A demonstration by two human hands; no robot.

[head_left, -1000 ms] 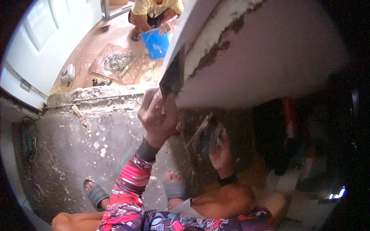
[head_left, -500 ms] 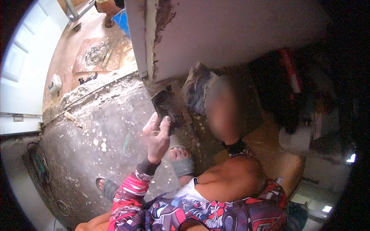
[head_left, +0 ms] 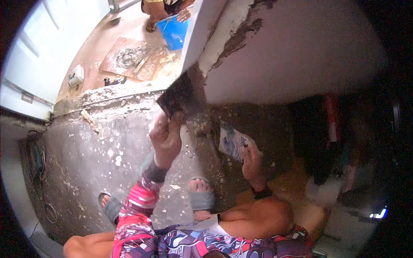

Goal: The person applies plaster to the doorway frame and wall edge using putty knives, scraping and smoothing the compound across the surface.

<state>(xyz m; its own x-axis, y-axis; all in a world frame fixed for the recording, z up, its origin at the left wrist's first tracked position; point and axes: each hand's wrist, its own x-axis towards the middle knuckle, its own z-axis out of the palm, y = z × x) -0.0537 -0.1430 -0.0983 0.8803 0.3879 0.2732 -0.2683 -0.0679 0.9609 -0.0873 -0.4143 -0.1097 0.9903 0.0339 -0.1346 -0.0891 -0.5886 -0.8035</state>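
Trowel [head_left: 175,98] is pressing against the wall's corner [head_left: 202,64] at twelve o'clock, the left hand [head_left: 165,136] wrapping its handle. At three o'clock, the right hand [head_left: 251,161] is clasping a plaster-smeared board [head_left: 232,144].

Concrete floor [head_left: 86,163]: grey, rough, spattered with pale plaster flecks; a wood scrap [head_left: 89,121] lies near the raised ledge [head_left: 116,92]; beyond the ledge, on the brown floor [head_left: 92,51], a board [head_left: 133,58] bearing grey mortar, a blue bucket [head_left: 175,33], and a small white container [head_left: 76,75]; dark cable [head_left: 36,157] at the left edge.
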